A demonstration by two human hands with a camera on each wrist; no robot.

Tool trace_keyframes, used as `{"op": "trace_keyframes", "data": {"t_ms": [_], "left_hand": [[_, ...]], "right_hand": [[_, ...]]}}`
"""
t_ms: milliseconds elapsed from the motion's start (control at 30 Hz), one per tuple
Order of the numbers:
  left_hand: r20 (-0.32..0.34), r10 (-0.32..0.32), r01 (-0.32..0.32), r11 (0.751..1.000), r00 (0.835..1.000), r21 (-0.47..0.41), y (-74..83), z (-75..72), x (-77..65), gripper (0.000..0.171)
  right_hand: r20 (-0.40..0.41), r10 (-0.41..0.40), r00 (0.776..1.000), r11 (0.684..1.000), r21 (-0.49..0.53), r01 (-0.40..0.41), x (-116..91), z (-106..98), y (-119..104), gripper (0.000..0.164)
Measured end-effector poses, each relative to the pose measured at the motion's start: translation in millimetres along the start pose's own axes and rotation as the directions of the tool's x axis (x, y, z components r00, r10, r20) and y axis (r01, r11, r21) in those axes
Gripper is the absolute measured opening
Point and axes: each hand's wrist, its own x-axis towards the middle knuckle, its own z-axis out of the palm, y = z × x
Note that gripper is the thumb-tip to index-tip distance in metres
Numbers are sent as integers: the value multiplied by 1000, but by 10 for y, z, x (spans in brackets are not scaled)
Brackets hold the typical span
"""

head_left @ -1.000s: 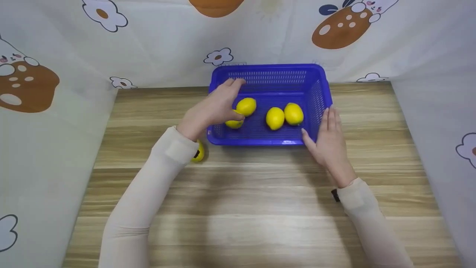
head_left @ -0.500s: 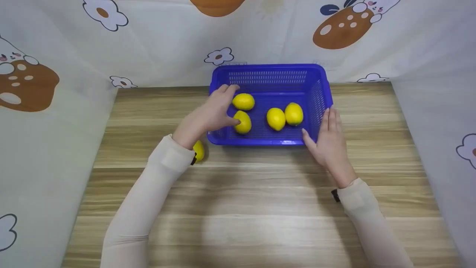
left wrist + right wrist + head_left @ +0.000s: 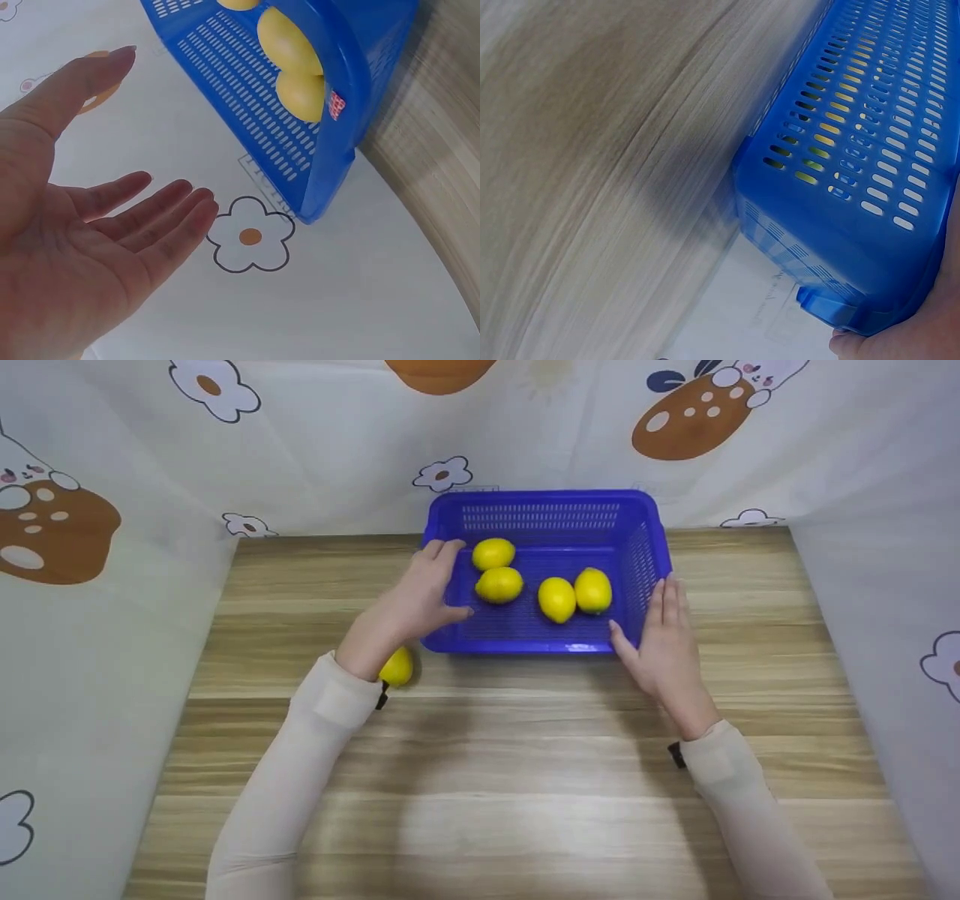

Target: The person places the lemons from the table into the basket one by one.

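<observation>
A blue plastic basket (image 3: 517,646) stands against the back cloth and holds several yellow lemons. Two lemons (image 3: 499,585) touch each other on its left side, and two more (image 3: 556,600) lie together toward the right. My left hand (image 3: 409,596) hovers at the basket's left edge, fingers spread and nothing between them; the left wrist view shows its bare palm. Another lemon (image 3: 396,666) lies on the table, partly hidden by my left wrist. My right hand (image 3: 666,652) rests on the basket's front right corner, its fingers straight along the right rim and its thumb over the front rim.
The wooden table (image 3: 525,780) extends in front of the basket. A white patterned cloth (image 3: 337,450) rises behind it and along both sides. Slotted walls of the basket fill much of the right wrist view.
My left hand has let go of a lemon in the basket and drawn back left and toward me. The two left lemons have shifted and turned. My right hand stays put.
</observation>
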Motion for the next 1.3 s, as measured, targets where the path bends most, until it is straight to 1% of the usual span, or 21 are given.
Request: {"op": "trace_keyframes", "data": {"t_ms": [167,333,533,767,900,1033,1133,1300], "left_hand": [[-26,-25,25,1000,999,-11,-48,28,-83,89],[-48,-53,51,998,997,-35,-103,58,-137,90],[-72,-72,69,996,995,-48,-154,83,-197,91],[-102,-87,80,995,991,-65,-253,123,-251,93],[-102,-103,95,992,989,-79,-303,126,-309,93],[-100,-136,126,988,986,-93,-344,129,-382,92],[-101,-157,148,984,982,-96,-371,138,-428,93],[-115,-170,159,983,979,-96,-427,162,-499,93]], "right_hand": [[-16,-10,1000,1000,-4,10,-3,10,14,92],[-20,-11,1000,1000,1,11,-5,6,18,92],[-33,-15,999,1000,1,15,-11,16,32,93],[-21,-7,1000,1000,-1,7,-9,17,38,93],[-5,-2,1000,1000,-9,2,-5,10,28,93],[7,0,1000,1000,-20,0,-2,3,16,94],[9,4,1000,1000,-22,-4,-1,1,12,94],[-1,3,1000,1000,-16,-3,1,6,9,94]]}}
